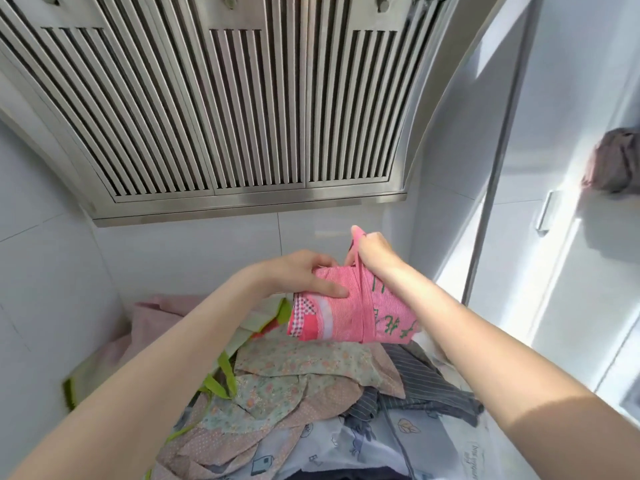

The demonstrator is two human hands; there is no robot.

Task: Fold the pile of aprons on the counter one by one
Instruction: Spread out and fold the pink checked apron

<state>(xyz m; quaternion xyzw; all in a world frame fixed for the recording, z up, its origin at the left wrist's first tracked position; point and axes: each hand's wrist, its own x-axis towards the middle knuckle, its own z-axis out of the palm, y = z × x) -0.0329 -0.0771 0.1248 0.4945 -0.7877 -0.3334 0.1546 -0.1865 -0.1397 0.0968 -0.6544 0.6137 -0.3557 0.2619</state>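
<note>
A pink striped apron (343, 315), folded into a small bundle with green lettering, is held up in the air above the pile. My left hand (304, 275) grips its left end, thumb across the front. My right hand (375, 252) pinches the pink strap (362, 271), which runs down around the bundle. Below lies the pile of aprons (311, 386): a floral one with green trim, a dark striped one (426, 386) and a pale printed one (363, 441).
A steel range hood (225, 98) hangs overhead, close to my hands. White tiled walls close in at the back and left. A pink cloth (162, 317) lies at the back left. A glass door (519, 168) stands on the right, with a dark cloth (616, 161) hanging beyond.
</note>
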